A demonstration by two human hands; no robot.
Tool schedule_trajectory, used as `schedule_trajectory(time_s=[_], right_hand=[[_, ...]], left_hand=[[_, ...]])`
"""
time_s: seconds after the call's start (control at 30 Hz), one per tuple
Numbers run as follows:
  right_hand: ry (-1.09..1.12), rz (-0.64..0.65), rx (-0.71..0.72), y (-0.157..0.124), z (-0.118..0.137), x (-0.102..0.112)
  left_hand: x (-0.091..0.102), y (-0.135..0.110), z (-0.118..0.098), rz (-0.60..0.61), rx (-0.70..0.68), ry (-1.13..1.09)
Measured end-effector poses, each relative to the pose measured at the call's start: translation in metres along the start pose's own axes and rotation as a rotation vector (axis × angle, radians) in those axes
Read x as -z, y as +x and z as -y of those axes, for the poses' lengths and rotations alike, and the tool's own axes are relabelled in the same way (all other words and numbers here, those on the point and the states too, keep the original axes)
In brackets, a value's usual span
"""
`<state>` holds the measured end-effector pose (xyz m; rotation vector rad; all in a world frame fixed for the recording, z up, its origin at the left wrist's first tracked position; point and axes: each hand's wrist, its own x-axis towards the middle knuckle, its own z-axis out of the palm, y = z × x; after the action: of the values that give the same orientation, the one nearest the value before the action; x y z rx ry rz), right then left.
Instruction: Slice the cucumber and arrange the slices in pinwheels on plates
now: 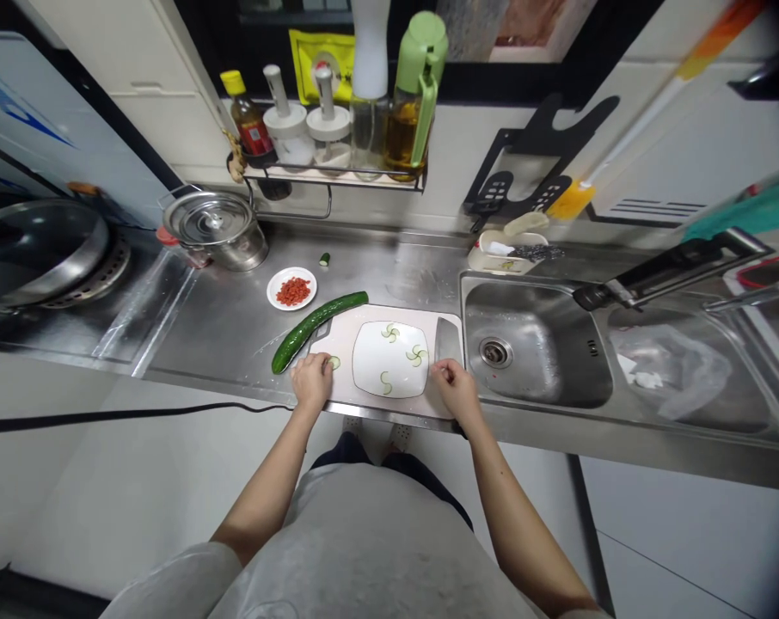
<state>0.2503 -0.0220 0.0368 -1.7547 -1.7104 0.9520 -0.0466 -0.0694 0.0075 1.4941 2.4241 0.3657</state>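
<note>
The white plate (377, 354) is set on the cutting board (342, 389) between the hands. At left, the cucumber (315, 324) is laid across the board's edge, its long axis directed from near left to far right. A loose slice (335, 363) is partly covered by the left hand (312, 381); whether it is gripped cannot be told. On the plate, three groups of slices (417, 356) are arranged. The right hand (455, 391), nearer the plate, is held just beside its right edge, fingers curled; anything held is hidden. A grey strip (449, 335) is partly covered.
</note>
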Motion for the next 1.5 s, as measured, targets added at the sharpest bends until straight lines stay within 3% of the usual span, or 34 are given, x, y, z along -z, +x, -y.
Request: schedule_trajectory(time_s=[0.57,0.73,0.93,1.03,1.13,1.23,1.3,1.43,1.5], right_hand=[[-0.037,0.034,0.009,-0.003,0.003,-0.004],[-0.068,0.076,0.064,-0.006,0.021,-0.012],[-0.065,0.267,0.244,-0.005,0.063,-0.040],[-0.062,0.304,0.376,0.000,0.077,-0.052],[-0.027,0.319,0.408,0.004,0.081,-0.058],[0.044,0.311,0.374,0.006,0.081,-0.057],[0.111,0.306,0.343,0.006,0.080,-0.054],[0.234,0.328,0.297,0.006,0.079,-0.046],[0.267,0.352,0.297,0.006,0.078,-0.042]], left_hand=[[-0.006,0.009,0.005,0.033,-0.049,-0.090],[-0.001,0.006,0.004,0.018,-0.088,-0.211],[0.018,-0.002,-0.016,0.139,-0.165,-0.576],[0.029,-0.006,-0.033,0.235,-0.243,-0.710],[0.035,-0.009,-0.047,0.306,-0.273,-0.786],[0.033,-0.013,-0.056,0.359,-0.173,-0.922],[0.029,-0.015,-0.058,0.411,-0.011,-1.083],[0.025,-0.019,-0.063,0.763,0.395,-1.402],[0.025,-0.020,-0.065,0.915,0.505,-1.508]])
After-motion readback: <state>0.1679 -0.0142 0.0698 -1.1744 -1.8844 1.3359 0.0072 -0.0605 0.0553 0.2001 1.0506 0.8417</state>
